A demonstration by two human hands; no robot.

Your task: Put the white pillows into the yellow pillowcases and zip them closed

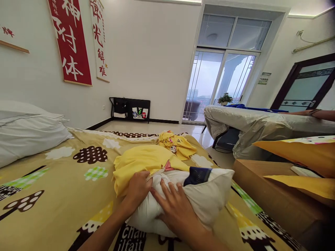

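Observation:
A white pillow (209, 198) with a dark blue label (197, 176) lies on the bed in front of me, its far left end inside a yellow pillowcase (141, 157). My left hand (140, 186) is closed on the edge of the pillowcase where it meets the pillow. Spread across the white pillow, my right hand (174, 202) presses down with fingers apart, close to the case opening. Just beyond lies a crumpled yellow printed cloth (178, 144).
The bed has a tan patterned sheet (91, 195). White pillows (28, 132) are stacked at left. At right stand a brown wooden cabinet (261, 184) with yellow fabric (309, 153) above it, and a plastic-covered mattress (248, 118) with another person's hand (300, 112) on it.

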